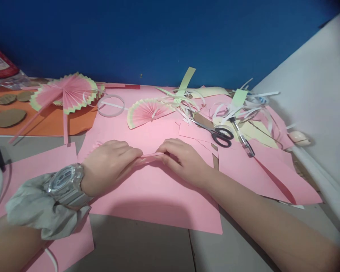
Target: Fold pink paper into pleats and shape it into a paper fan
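My left hand and my right hand rest on a large pink paper sheet and pinch the two ends of a narrow folded pink paper strip between them. Both sets of fingers are closed on it. A silver watch and a grey scrunchie sit on my left wrist. Behind the hands lies a small pleated pink and yellow paper fan. A bigger fan of the same kind lies at the back left.
Black-handled scissors and a pen-like tool lie right of the hands among white and green paper strips. A tape ring, an orange sheet with brown discs, more pink sheets, a blue wall and a white board at right.
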The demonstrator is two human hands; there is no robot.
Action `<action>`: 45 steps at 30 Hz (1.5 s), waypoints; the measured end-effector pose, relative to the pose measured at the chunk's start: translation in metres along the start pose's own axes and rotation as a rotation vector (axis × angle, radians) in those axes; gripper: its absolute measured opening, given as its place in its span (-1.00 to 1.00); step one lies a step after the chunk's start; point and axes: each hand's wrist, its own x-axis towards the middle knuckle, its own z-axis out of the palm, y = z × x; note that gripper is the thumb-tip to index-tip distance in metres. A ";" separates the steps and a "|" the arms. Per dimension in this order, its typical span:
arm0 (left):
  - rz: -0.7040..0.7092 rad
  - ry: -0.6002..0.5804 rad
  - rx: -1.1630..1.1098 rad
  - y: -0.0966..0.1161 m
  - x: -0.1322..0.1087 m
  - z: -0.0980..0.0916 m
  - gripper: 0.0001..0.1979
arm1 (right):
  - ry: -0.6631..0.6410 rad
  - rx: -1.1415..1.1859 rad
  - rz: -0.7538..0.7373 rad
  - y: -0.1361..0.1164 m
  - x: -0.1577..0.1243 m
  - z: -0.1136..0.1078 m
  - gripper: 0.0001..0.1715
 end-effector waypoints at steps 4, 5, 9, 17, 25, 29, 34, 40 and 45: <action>-0.089 0.032 -0.015 -0.004 -0.001 -0.003 -0.78 | 0.074 -0.017 -0.020 0.010 0.000 -0.009 -0.81; -0.100 0.050 -0.025 -0.006 -0.001 -0.003 -0.78 | 0.099 -0.028 -0.023 0.014 -0.001 -0.011 -0.82; -0.163 0.114 -0.086 -0.015 -0.001 -0.006 -0.78 | 0.210 -0.039 0.007 0.025 0.000 -0.016 -0.83; -0.336 -0.020 -0.327 -0.024 0.001 -0.007 -0.75 | 0.085 -0.043 0.044 0.026 0.001 -0.012 -0.79; -0.323 -0.097 -0.353 -0.020 0.004 -0.003 -0.74 | -0.083 -0.229 0.042 0.016 0.002 -0.007 -0.75; -0.309 -0.060 -0.296 -0.019 0.003 -0.001 -0.74 | -0.073 -0.228 0.060 0.015 0.002 -0.006 -0.75; -0.279 -0.094 -0.239 -0.014 0.005 0.000 -0.72 | -0.096 -0.260 0.048 0.007 0.006 -0.002 -0.74; -0.096 -0.069 -0.171 -0.012 0.007 0.002 -0.73 | -0.113 -0.226 -0.022 0.005 0.007 0.004 -0.76; -0.037 -0.080 -0.143 -0.026 0.001 -0.001 -0.73 | -0.094 -0.130 -0.038 0.013 0.004 0.000 -0.84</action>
